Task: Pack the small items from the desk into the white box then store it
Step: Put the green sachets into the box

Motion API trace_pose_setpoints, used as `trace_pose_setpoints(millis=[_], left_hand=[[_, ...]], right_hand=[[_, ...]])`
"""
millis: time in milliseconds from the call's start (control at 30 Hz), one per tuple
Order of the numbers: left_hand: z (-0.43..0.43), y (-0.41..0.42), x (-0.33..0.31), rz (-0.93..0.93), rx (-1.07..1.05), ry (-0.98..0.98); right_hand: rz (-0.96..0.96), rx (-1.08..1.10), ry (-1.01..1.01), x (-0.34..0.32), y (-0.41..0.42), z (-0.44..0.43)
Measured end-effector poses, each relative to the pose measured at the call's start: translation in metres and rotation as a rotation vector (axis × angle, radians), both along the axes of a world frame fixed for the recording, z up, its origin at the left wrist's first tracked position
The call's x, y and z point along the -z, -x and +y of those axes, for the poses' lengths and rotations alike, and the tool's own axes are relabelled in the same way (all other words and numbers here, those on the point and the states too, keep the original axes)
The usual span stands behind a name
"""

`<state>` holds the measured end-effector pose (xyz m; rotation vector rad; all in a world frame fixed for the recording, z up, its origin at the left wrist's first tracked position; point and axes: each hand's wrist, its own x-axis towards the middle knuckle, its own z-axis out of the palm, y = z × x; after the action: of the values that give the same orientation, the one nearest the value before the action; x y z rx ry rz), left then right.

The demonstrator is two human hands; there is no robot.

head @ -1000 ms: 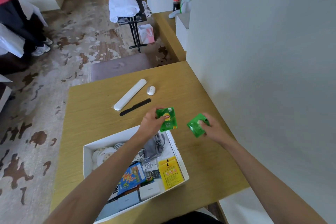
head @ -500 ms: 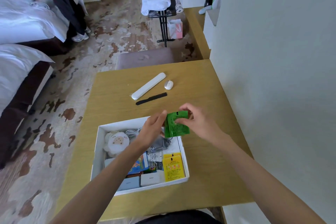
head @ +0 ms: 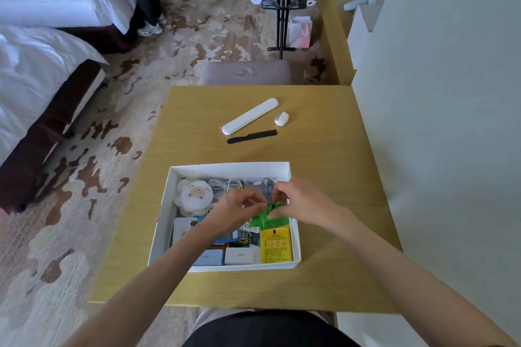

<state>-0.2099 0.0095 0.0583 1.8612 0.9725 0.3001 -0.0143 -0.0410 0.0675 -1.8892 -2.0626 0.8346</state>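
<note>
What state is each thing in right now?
white box, open, lidless, on desk, partly filled
green packets, pinched by both hands over the box's right side
left hand, pinching the green packets
right hand, pinching the green packets
white case, closed, lying on desk, unpacked
black comb, flat on desk, unpacked
yellow packet, flat inside box

On your desk (head: 324,155) the box (head: 229,168) sits nearest you; behind it lies the comb (head: 251,136), then the case (head: 249,116), pod (head: 281,118) at its right.

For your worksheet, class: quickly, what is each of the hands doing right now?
Left hand: pinching the green packets over the box.
Right hand: pinching the same green packets.
</note>
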Motion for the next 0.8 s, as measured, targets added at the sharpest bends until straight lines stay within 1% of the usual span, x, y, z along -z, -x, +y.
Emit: trace_pose_setpoints(millis=[133,233,333,433,533,667,733,800], left_hand=[[0.003,0.002,0.005,0.107,0.062,-0.068],[0.006,0.004,0.011,0.203,0.185,-0.105],[0.005,0.003,0.019,0.283,0.296,-0.227],[0.004,0.000,0.025,0.326,0.298,-0.281],[0.003,-0.002,0.030,0.404,0.312,-0.282],[-0.002,-0.004,0.036,0.467,0.379,-0.287],[-0.001,-0.004,0.036,0.477,0.390,-0.320],[0.003,-0.004,0.031,0.465,0.384,-0.354]], right_hand=[[-0.210,-0.095,0.026,0.006,0.007,-0.002],[-0.328,-0.155,0.047,0.009,0.015,-0.002],[-0.440,-0.208,0.069,0.011,0.021,-0.004],[-0.522,-0.247,0.088,0.012,0.025,-0.007],[-0.592,-0.285,0.094,0.013,0.026,-0.009],[-0.604,-0.310,0.049,0.013,0.020,-0.012],[-0.532,-0.289,0.000,0.012,0.014,-0.010],[-0.420,-0.244,-0.065,0.010,0.005,-0.008]])
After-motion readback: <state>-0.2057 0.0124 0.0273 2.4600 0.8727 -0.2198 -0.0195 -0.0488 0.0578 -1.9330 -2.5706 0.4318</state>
